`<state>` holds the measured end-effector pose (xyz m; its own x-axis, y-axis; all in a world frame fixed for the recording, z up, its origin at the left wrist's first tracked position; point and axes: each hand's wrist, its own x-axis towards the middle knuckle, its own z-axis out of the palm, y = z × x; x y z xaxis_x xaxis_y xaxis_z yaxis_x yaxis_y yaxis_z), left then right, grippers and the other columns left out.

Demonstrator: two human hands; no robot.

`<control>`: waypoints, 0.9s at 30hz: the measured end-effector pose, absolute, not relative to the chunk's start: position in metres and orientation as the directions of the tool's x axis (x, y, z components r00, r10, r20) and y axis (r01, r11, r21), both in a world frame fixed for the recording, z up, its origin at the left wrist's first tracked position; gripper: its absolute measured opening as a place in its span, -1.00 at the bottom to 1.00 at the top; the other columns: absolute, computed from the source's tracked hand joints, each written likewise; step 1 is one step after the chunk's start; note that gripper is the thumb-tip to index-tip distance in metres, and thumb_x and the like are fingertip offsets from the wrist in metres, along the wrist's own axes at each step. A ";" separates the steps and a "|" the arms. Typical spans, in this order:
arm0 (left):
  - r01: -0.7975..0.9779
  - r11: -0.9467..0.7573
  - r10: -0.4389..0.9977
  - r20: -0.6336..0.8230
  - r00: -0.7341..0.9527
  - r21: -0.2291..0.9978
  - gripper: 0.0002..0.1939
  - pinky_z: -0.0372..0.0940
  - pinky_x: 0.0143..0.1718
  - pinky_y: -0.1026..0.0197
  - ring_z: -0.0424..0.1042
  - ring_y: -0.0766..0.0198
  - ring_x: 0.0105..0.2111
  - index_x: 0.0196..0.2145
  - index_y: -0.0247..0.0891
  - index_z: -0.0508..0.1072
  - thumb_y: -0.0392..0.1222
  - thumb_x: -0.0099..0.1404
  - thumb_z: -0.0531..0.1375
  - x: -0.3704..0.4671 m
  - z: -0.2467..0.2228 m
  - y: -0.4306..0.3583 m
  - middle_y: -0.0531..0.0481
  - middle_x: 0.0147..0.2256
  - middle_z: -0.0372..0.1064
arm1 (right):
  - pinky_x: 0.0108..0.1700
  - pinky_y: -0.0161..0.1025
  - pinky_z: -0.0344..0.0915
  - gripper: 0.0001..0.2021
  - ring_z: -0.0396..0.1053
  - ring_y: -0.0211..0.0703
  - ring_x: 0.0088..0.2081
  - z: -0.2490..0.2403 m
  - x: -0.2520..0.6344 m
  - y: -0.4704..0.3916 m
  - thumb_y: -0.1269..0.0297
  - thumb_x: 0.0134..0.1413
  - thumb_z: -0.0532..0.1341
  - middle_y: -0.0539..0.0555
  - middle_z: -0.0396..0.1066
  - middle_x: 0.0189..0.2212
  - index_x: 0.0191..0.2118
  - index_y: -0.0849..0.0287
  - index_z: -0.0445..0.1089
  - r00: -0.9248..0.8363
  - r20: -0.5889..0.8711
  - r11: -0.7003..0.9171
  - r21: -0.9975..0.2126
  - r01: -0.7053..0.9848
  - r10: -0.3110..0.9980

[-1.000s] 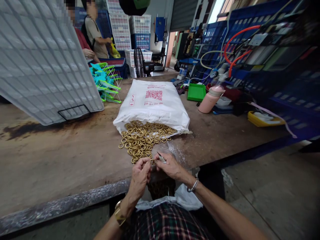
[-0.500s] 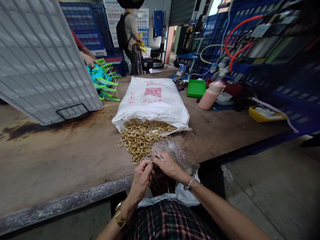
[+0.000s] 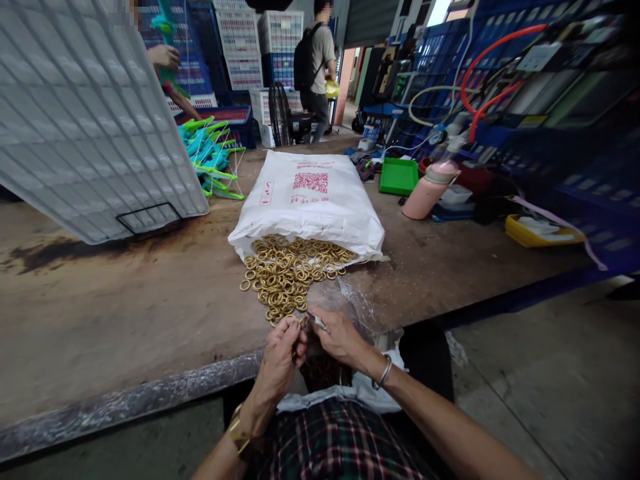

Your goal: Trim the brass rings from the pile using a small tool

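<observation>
A brass-coloured ring (image 3: pixel 303 321) is pinched between the thumb and fingers of my left hand (image 3: pixel 281 353) at the table's front edge. My right hand (image 3: pixel 343 339) is closed around a small metal hand tool (image 3: pixel 319 323), its tip close to that ring; the tool's kind is too small to make out. Just beyond my hands, a heap of brass-coloured rings (image 3: pixel 283 280) spills from the mouth of a white woven sack (image 3: pixel 310 213) lying on the table. Below my hands, an open white bag (image 3: pixel 373 393) sits at my lap, with dark, shadowed contents.
A tall white crate (image 3: pixel 100 133) stands at the left, beside green and turquoise plastic pieces (image 3: pixel 213 160) and another person's hand (image 3: pixel 164 57). To the right are a green tray (image 3: pixel 399 176), a pink bottle (image 3: pixel 427 193) and a yellow dish (image 3: pixel 543 232). Someone with a backpack (image 3: pixel 306 57) is farther back.
The tool in my right hand has tilted, its tip now nearer the ring in my left. The person with the backpack has moved right; the other worker's hand has lifted a turquoise piece.
</observation>
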<state>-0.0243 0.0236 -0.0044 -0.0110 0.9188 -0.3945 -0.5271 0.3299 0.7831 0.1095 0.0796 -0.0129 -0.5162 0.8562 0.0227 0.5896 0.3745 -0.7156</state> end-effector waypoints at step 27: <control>-0.508 0.318 0.919 -0.392 -0.043 0.801 -0.60 -0.07 -0.72 0.42 0.08 0.52 -0.71 -0.42 -0.27 0.30 0.10 -0.02 0.29 -0.022 -0.005 0.018 0.17 -0.59 0.23 | -0.38 -0.27 0.08 -0.70 0.37 -0.12 -0.39 -0.002 0.106 0.078 0.50 0.06 -0.03 0.19 0.46 -0.35 -0.12 0.23 0.32 -0.370 -0.148 0.320 -0.279 0.905 0.917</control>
